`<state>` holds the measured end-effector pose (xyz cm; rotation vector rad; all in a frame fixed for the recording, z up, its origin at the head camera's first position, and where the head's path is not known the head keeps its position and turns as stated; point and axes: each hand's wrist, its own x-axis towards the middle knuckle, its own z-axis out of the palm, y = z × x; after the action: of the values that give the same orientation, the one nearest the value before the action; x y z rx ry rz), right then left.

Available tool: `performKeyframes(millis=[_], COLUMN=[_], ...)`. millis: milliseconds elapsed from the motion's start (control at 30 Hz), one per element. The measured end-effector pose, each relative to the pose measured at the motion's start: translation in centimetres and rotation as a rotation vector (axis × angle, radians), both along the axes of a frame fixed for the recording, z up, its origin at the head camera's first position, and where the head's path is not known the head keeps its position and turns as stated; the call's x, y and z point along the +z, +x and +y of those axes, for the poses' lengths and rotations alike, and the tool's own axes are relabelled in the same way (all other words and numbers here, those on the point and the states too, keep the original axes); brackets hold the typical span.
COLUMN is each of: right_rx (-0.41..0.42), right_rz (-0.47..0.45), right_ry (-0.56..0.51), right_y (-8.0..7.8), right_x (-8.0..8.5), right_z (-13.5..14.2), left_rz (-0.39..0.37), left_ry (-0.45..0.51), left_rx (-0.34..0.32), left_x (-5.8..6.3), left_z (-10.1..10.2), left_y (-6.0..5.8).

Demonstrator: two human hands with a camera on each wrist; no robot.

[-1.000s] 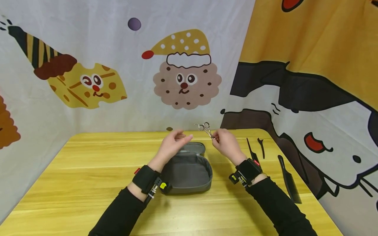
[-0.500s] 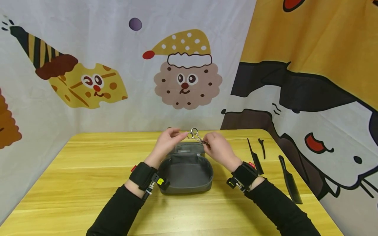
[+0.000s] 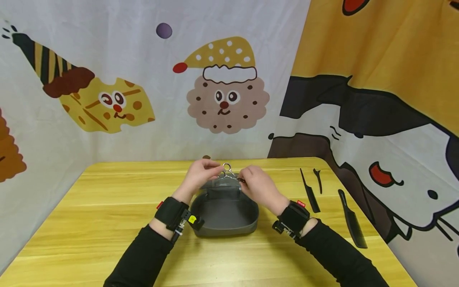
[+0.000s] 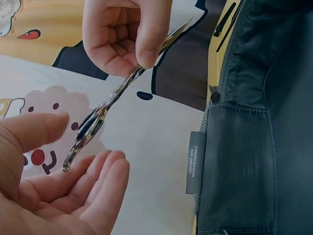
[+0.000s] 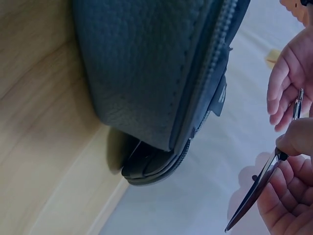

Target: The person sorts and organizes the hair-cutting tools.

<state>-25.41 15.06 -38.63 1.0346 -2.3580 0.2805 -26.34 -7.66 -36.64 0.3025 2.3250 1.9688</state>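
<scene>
My right hand [image 3: 263,189] pinches a pair of metal hairdressing scissors [image 4: 111,99] by the blades, between thumb and fingers. Their finger rings point left, towards my left hand [image 3: 198,177]. In the left wrist view, the thumb and fingers of that hand are spread apart on either side of the ring end. Below both hands a grey zip case [image 3: 226,231] stands unzipped on the table, its lid folded back and its inside facing up. A fabric tag [image 4: 194,162] hangs at the case's hinge edge. The right wrist view shows the blades jutting beyond my right fingers.
To the right on the wooden table [image 3: 107,223] lie a black tail comb [image 3: 311,196], a small dark hair clip [image 3: 318,181] and a large black handled comb [image 3: 353,223]. A printed cartoon curtain [image 3: 125,147] hangs right behind the table's far edge.
My right hand has carried the scissors left and lower, from right of the case to over its lid. My left hand has shifted slightly left, and the rings now reach its fingers.
</scene>
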Motion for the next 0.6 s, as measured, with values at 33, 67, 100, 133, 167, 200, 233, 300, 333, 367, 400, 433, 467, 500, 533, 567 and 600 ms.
performKeyframes(millis=[33, 67, 100, 133, 167, 200, 233, 300, 333, 367, 400, 433, 467, 500, 533, 567, 600], right_rx=[0.006, 0.011, 0.014, 0.017, 0.018, 0.02, 0.022, 0.025, 0.029, 0.03, 0.028, 0.027, 0.025, 0.023, 0.02, 0.016, 0.013], right_rz=[0.001, 0.001, -0.001, -0.004, -0.006, -0.01, -0.013, -0.013, -0.01, -0.008, -0.005, -0.001, 0.002, 0.005, 0.008, 0.01, 0.013], right_ry=[0.0, 0.001, 0.002, 0.003, 0.008, 0.013, 0.019, 0.03, 0.034, 0.038, 0.043, 0.048, 0.053, 0.057, 0.06, 0.065, 0.068], right_y=[0.05, 0.09, 0.12, 0.16, 0.17, 0.18, 0.2, 0.25, 0.3, 0.34, 0.38, 0.41, 0.44, 0.46, 0.49, 0.49, 0.49], right_x=[0.05, 0.1, 0.14, 0.22, 0.24, 0.23, 0.23, 0.18, 0.15, 0.11, 0.06, 0.04, 0.01, 0.0, -0.02, -0.06, -0.1], right_z=[-0.08, -0.15, -0.23, -0.3, -0.36, -0.41, -0.46, -0.54, -0.57, -0.6, -0.64, -0.67, -0.7, -0.74, -0.76, -0.77, -0.77], left_rz=[0.002, 0.003, 0.004, 0.008, 0.01, 0.011, 0.014, 0.015, 0.013, 0.012, 0.009, 0.004, -0.005, -0.014, -0.018, -0.021, -0.026], left_ry=[0.002, 0.007, 0.004, 0.0, -0.006, -0.013, -0.022, -0.033, -0.037, -0.042, -0.039, -0.035, -0.027, -0.019, -0.016, -0.011, -0.005], left_rx=[-0.005, -0.008, -0.008, -0.008, -0.005, -0.002, 0.001, 0.005, 0.008, 0.011, 0.008, 0.007, 0.005, 0.004, 0.002, -0.001, -0.004], left_x=[0.0, -0.02, -0.05, -0.07, -0.1, -0.09, -0.1, -0.15, -0.18, -0.28, -0.4, -0.5, -0.6, -0.7, -0.8, -0.89, -0.93], left_z=[-0.02, -0.02, -0.02, -0.02, -0.02, -0.02, -0.03, -0.02, 0.01, 0.03, 0.06, 0.11, 0.16, 0.22, 0.25, 0.26, 0.29], left_y=[-0.03, -0.09, -0.14, -0.2, -0.25, -0.26, -0.27, -0.25, -0.22, -0.22, -0.22, -0.21, -0.2, -0.19, -0.19, -0.19, -0.15])
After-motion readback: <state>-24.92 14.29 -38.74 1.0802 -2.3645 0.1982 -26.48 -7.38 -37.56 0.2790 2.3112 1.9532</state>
